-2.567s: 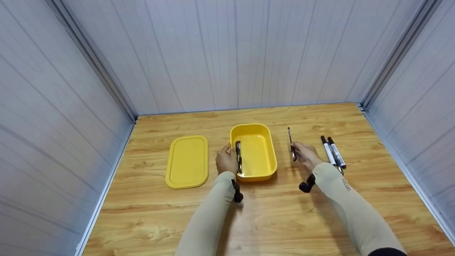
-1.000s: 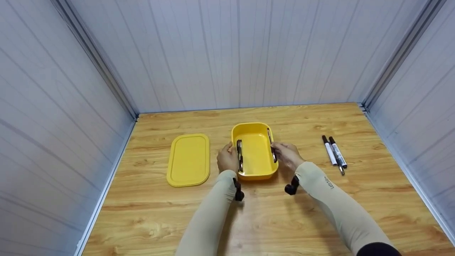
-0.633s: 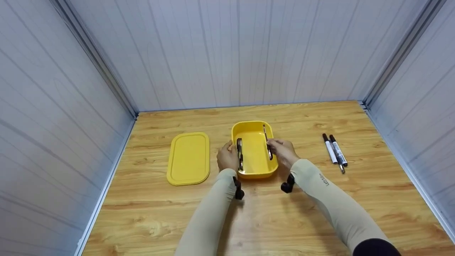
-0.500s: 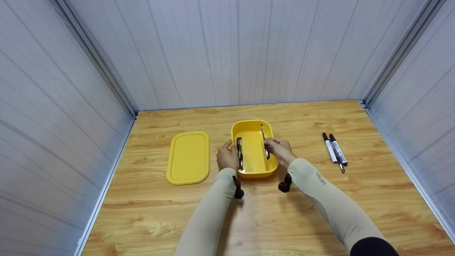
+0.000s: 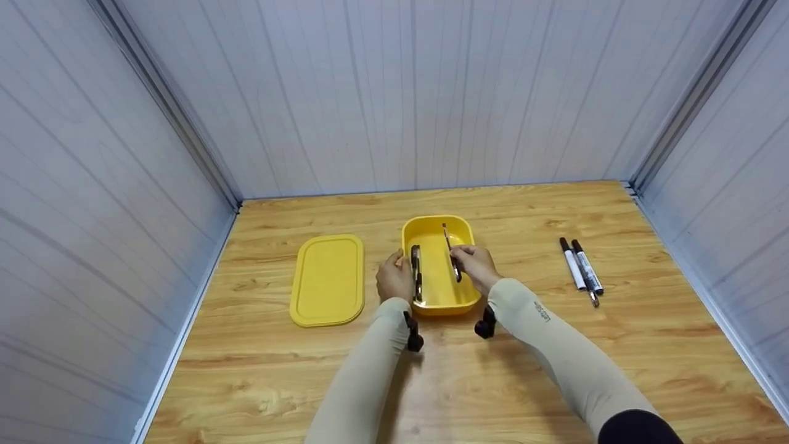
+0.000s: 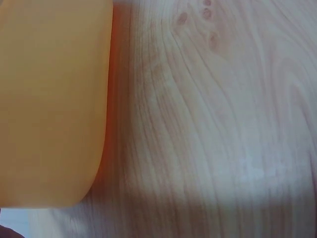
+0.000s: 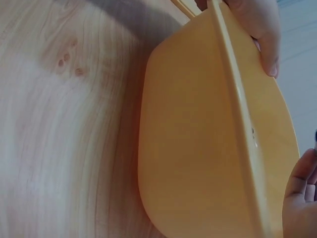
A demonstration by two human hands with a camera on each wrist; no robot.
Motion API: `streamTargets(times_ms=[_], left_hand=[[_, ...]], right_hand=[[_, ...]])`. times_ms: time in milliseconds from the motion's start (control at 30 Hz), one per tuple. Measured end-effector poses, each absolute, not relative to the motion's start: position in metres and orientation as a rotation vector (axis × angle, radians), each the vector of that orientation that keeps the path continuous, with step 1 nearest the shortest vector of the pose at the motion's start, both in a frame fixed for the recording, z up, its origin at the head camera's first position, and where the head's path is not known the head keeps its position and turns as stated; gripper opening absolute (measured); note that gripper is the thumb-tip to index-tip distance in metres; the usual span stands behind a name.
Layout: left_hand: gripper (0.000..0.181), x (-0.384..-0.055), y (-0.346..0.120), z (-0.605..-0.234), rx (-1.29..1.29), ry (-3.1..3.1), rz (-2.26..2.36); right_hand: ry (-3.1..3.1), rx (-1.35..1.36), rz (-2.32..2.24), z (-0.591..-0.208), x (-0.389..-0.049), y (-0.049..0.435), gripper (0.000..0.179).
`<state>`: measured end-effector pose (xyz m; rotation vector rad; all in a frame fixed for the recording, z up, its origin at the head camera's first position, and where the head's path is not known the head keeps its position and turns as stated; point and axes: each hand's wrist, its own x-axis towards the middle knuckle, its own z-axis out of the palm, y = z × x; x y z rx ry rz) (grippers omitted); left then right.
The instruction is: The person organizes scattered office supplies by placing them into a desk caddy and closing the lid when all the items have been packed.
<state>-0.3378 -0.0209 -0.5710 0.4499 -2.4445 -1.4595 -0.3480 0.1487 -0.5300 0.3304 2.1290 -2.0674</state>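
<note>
A yellow plastic box (image 5: 441, 296) stands on the table without a lid on it. At its left wall, my left hand (image 5: 393, 279) grips the rim; in the right wrist view the thumb of the left hand (image 7: 262, 34) hooks over the edge. My right hand (image 5: 474, 264) pinches a slim black pen (image 5: 449, 237) above the box's inside, slanted, its far end pointing away from me. Dark pens (image 5: 416, 271) lie lengthwise along the left inner wall. In the right wrist view only part of the right hand (image 7: 299, 208) shows. The left wrist view shows the box's outer wall (image 6: 49, 99).
The yellow lid (image 5: 328, 280) lies flat left of the box. On the right are two white markers with black caps, the left marker (image 5: 572, 265) and the right marker (image 5: 587, 265), with a slim pen (image 5: 593, 298) partly under them. Pale panels (image 5: 394, 92) enclose the table (image 5: 246, 370).
My right hand has carried the black pen leftward from beside the box, past its right rim, to above its middle. The left hand has stayed on the left rim.
</note>
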Motion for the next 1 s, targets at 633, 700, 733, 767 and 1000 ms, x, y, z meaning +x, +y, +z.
streamTargets(times_ms=[633, 700, 733, 767, 1000], left_hand=[[0.032, -0.337, -0.021, -0.572, 0.464, -2.501, -1.428], [0.031, -0.336, -0.021, -0.573, 0.466, -2.496, -1.419], [0.031, -0.336, -0.021, -0.574, 0.468, -2.494, -1.416], [0.031, -0.336, -0.021, -0.574, 0.468, -2.494, -1.410], [0.031, -0.339, -0.022, -0.573, 0.456, -2.466, -1.409]], right_hand=[[2.403, 0.210, -1.903, -0.562, -0.353, 0.131, 0.023], [2.368, 0.245, -1.894, -0.564, -0.354, 0.129, 0.025], [2.355, 0.260, -1.893, -0.565, -0.355, 0.129, 0.025], [2.345, 0.267, -1.894, -0.565, -0.355, 0.129, 0.025], [2.367, 0.270, -1.851, -0.563, -0.358, 0.125, 0.024]])
